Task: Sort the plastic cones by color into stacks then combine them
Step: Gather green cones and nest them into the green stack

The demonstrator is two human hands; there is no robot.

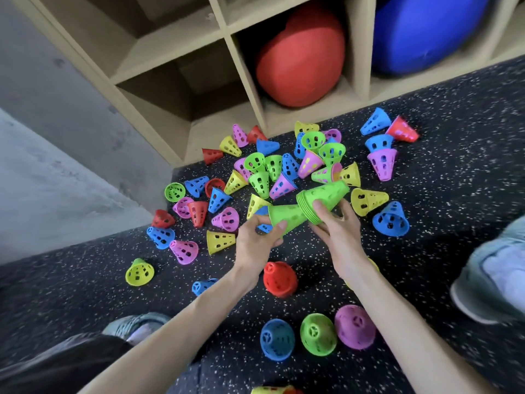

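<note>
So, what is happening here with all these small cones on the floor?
A person is sorting perforated plastic cones by colour. The right hand holds a nested stack of green plastic cones, and the left hand holds a single green plastic cone at the stack's open end. Many cones of several colours lie scattered on the speckled black floor.

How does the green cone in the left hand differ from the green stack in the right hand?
The green cone in the left hand is a single piece; the green stack in the right hand shows several nested rims. The cone's narrow end points toward the stack's wide, open end; the stack's narrow end points away, toward the shelf. Both are the same green and held off the floor.
</note>
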